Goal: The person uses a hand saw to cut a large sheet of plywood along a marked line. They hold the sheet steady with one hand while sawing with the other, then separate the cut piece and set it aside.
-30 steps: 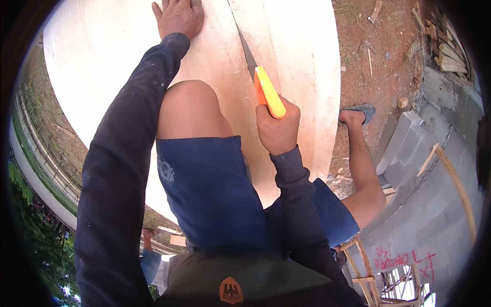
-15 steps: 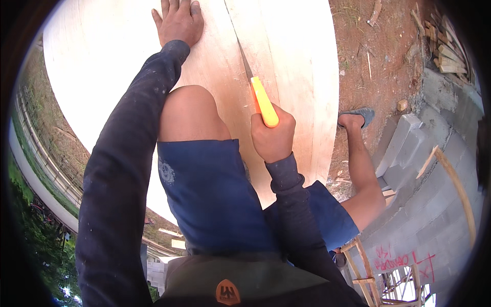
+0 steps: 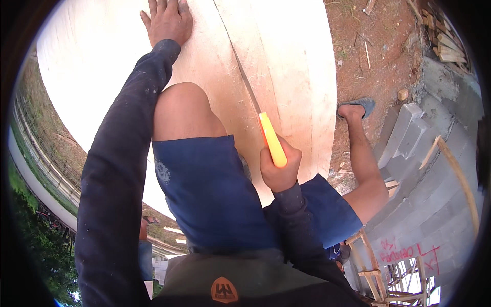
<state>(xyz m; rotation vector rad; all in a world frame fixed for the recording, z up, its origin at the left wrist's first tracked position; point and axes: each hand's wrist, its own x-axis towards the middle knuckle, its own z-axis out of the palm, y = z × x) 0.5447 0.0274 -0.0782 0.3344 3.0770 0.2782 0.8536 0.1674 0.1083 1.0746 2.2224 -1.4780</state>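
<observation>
My right hand [image 3: 281, 163] is wrapped round the yellow and orange handle of a handsaw [image 3: 273, 140]. The narrow blade runs forward from the handle along a dark cut line in a large pale plywood sheet [image 3: 296, 66]. Flat on the sheet, left of the cut, lies my left hand [image 3: 170, 23] with its fingers spread; the fingertips reach the picture's upper edge. My left knee presses on the sheet between my left arm and the saw. Fine sawdust lies beside the blade.
Reddish soil [image 3: 376, 56] borders the sheet on the right, where my sandalled foot stands. Grey concrete blocks [image 3: 409, 130] and a block wall lie beyond it. A pile of wood offcuts [image 3: 450, 48] is at the far right. Behind me are a wooden frame [image 3: 371, 266] and parts of other people.
My right hand has drawn the saw back toward my body, so more of the blade shows. My left hand stays flat on the sheet; the whole view has shifted slightly.
</observation>
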